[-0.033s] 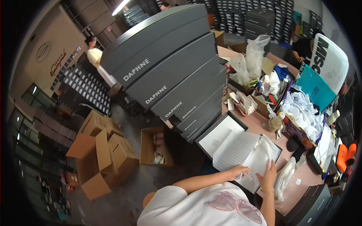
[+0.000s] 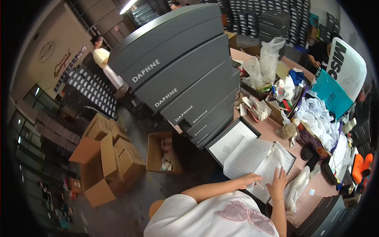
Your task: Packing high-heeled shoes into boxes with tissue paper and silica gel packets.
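An open dark shoe box (image 2: 290, 162) lies before me, its lid (image 2: 221, 148) folded back to the left. Striped tissue paper (image 2: 241, 160) spreads out of it, and plain white paper (image 2: 272, 173) covers the near part. My left hand (image 2: 249, 180) is closed at the paper's near edge, with a small, thin, pale thing at its fingers that I cannot make out. Over the right side of the white paper, my right hand (image 2: 278, 183) has its fingers spread and holds nothing visible. A crumpled white plastic wrapper (image 2: 297, 189) lies to its right.
A tall stack of dark shoe boxes (image 2: 185, 75) rises beyond the lid. A basket of crumpled white paper (image 2: 316, 112), a beige bottle (image 2: 290, 128) and an orange tool (image 2: 357, 169) crowd the pink table (image 2: 312, 203). Cardboard cartons (image 2: 94, 173) stand on the floor at left. Other people are farther off.
My right hand has shifted slightly to the left over the paper. The whole view has moved a little; my left hand stays in nearly the same place.
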Demonstrator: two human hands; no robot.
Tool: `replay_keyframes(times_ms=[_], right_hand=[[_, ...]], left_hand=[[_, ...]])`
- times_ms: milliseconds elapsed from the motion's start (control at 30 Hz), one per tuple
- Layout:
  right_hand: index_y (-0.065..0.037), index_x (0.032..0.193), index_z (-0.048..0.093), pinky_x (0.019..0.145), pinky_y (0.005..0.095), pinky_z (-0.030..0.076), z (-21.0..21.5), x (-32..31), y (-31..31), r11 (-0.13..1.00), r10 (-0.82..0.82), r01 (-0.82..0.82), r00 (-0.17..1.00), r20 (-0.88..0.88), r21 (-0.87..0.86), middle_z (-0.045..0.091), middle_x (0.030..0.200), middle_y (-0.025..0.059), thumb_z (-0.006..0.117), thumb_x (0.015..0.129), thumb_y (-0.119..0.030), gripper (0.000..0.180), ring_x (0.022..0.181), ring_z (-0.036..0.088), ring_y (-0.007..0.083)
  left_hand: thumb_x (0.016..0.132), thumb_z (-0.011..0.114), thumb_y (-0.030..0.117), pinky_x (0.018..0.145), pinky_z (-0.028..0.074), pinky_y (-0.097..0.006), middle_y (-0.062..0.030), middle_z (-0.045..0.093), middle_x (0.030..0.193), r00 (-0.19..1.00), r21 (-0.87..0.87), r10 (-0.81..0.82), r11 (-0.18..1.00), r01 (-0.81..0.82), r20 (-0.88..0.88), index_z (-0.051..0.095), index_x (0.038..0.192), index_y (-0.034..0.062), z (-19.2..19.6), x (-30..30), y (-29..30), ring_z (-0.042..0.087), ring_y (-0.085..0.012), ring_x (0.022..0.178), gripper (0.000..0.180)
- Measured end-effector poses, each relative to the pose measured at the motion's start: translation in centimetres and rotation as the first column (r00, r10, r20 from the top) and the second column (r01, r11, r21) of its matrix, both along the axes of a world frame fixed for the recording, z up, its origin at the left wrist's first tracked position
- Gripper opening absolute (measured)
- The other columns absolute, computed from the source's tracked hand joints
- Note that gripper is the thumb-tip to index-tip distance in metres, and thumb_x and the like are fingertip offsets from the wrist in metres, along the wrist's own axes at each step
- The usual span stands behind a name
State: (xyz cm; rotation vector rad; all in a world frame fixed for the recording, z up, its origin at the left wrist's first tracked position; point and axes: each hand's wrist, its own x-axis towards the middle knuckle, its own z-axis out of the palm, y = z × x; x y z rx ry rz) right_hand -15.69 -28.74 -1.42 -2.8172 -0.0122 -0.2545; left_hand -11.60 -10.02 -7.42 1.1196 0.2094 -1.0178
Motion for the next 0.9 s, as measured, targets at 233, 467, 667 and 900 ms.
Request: replay_keyframes(times_ms=[233,467,667,900], right_hand=[[-0.001,0.107,0.056,0.094,0.0415,0.042,-8.0,-1.8,-5.6,0.786,-0.199,0.181,0.979,-0.036,0.592,0.058,0.1,0.0127,0.061,0.078,-0.001,0.03,0.101,0.054,0.0298],[-0.002,0.12,0.053,0.093,0.0369,0.044,-3.1,-8.6,-9.5,-0.236,-0.416,0.161,0.875,-0.249,0.958,0.059,0.116,0.0075,0.056,0.093,-0.025,0.035,0.107,0.056,0.0187],[-0.004,0.132,0.041,0.099,0.0461,0.04,-3.7,-12.5,-8.8,-0.438,-0.254,0.549,0.684,-0.684,0.712,0.047,0.128,0.0142,0.045,0.097,-0.025,0.041,0.116,0.045,0.03],[-0.003,0.123,0.052,0.09,0.0372,0.046,3.8,-5.7,0.8,-0.108,0.574,0.507,0.734,-0.363,0.855,0.056,0.12,0.0083,0.061,0.09,-0.024,0.041,0.106,0.056,0.0191]], left_hand=[[0.083,0.063,0.03,0.049,0.04,-0.026,-0.0024,0.058,0.069,0.984,0.091,-0.016,0.996,-0.001,0.179,0.064,0.077,0.0055,-2.3,0.9,-1.1,0.051,-0.011,0.055,0.025],[0.072,0.069,0.045,0.088,0.045,-0.04,-0.0237,0.052,0.12,0.761,0.707,-0.429,0.705,-0.054,0.487,0.05,0.119,0.001,-2.3,1.7,-7.1,0.054,-0.0318,0.107,0.067],[0.068,0.07,0.057,0.107,0.03,-0.044,-0.0307,0.023,0.144,0.682,0.727,-0.566,0.683,0.072,0.464,0.018,0.145,0.0081,-0.8,1.3,-6.8,0.032,-0.0422,0.131,0.105],[0.082,0.06,0.009,0.109,0.028,-0.041,-0.0261,0.025,0.144,0.354,0.425,-0.327,0.871,-0.246,0.876,0.028,0.142,0.0008,-2.5,-0.5,-3.4,0.029,-0.0396,0.132,0.068]])
